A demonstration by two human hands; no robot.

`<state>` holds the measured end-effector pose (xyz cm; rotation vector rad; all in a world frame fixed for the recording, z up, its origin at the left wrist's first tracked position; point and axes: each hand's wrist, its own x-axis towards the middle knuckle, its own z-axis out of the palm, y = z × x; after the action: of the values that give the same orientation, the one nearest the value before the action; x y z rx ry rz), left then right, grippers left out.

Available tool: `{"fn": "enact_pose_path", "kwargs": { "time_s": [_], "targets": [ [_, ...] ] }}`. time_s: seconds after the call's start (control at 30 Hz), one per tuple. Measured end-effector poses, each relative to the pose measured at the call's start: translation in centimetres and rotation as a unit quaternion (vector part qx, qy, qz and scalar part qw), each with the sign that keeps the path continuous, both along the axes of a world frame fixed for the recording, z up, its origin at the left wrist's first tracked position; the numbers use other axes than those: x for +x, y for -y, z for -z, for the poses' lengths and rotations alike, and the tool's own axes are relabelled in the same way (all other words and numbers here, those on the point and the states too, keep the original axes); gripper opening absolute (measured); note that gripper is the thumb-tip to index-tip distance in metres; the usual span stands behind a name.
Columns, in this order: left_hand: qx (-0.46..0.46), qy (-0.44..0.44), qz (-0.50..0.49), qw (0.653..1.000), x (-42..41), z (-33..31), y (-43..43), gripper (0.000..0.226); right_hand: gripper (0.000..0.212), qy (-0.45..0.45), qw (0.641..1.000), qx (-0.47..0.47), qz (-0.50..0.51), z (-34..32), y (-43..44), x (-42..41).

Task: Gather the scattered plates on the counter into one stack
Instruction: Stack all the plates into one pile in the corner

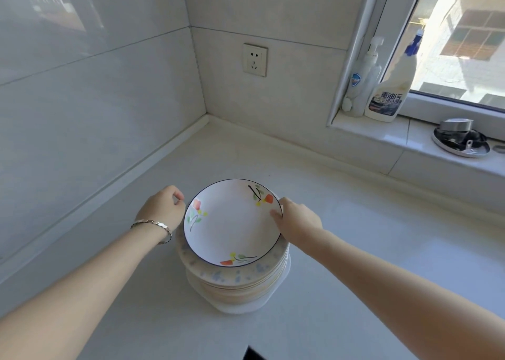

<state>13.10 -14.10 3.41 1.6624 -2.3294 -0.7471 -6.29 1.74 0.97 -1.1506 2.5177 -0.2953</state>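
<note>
I have my right hand [297, 220] on the floral plate [232, 223], thumb lying on its inner face and fingers hooked over the rim, so that hand is pinching its edge. The plate sits on top of the stack [237, 286], directly between my two hands. My left hand [161, 209] is just off the opposite rim with its fingers loosely curled and nothing in them; I cannot tell whether a fingertip touches the plate. I see no other loose plates on the counter [355, 250] around either hand, so I judge the gathering nearly done and the settling of this plate the part that can still fail. It is smaller than the blue-speckled plate [246, 273] under it and sits off-centre, away from my wrists, with more speckled rim showing on the near side. If I push from the right, glazed china may slide towards my left hand, which is not closed to stop it. The pile is tall and its layers are not perfectly lined up above the white base piece [237, 307], so a sideways nudge could shift several plates together. My bracelet [153, 224] hangs just beside the stack's upper rim and could clip it when I pull that arm back. I would let go straight upward.
</note>
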Motion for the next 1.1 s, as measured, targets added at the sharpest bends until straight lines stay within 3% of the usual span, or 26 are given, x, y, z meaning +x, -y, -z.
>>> {"fn": "enact_pose_path", "kwargs": {
  "time_s": [0.13, 0.23, 0.37, 0.5, 0.6, 0.73, 0.87, 1.1],
  "targets": [
    [-0.042, -0.014, 0.052, 0.998, -2.4, -1.8, -1.7, 0.013, 0.047, -0.002, 0.999, -0.025, 0.032, -0.6, -1.7, -2.0],
    [-0.052, -0.04, 0.124, 0.99, -6.2, -2.8, -4.0, 0.01, 0.042, -0.001, 0.999, 0.017, 0.04, -0.9, -4.4, -4.5],
    [-0.022, -0.043, 0.256, 0.966, -13.6, -2.7, -8.8, 0.011, 0.027, 0.122, 0.986, 0.105, 0.046, 0.2, -10.1, -7.7],
    [0.044, 0.061, 0.372, 0.925, -20.9, -0.3, -15.2, 0.018, 0.027, 0.187, 0.961, 0.186, 0.079, 1.4, -17.9, -10.4],
    [0.093, 0.124, 0.433, 0.888, -25.3, 2.5, -20.3, 0.012, 0.026, 0.186, 0.957, 0.168, 0.148, 2.7, -24.7, -12.8],
    [0.119, 0.146, 0.471, 0.862, -30.3, 4.7, -28.3, 0.014, 0.026, 0.166, 0.943, 0.095, 0.272, 4.1, -34.9, -16.2],
    [0.138, 0.155, 0.487, 0.848, -35.3, 6.8, -37.1, 0.022, 0.028, 0.163, 0.921, 0.079, 0.346, 6.1, -46.1, -19.7],
    [0.134, 0.166, 0.473, 0.855, -42.8, 9.3, -50.5, 0.023, 0.011, 0.175, 0.871, 0.09, 0.45, 10.0, -64.6, -26.7]
  ]
}}
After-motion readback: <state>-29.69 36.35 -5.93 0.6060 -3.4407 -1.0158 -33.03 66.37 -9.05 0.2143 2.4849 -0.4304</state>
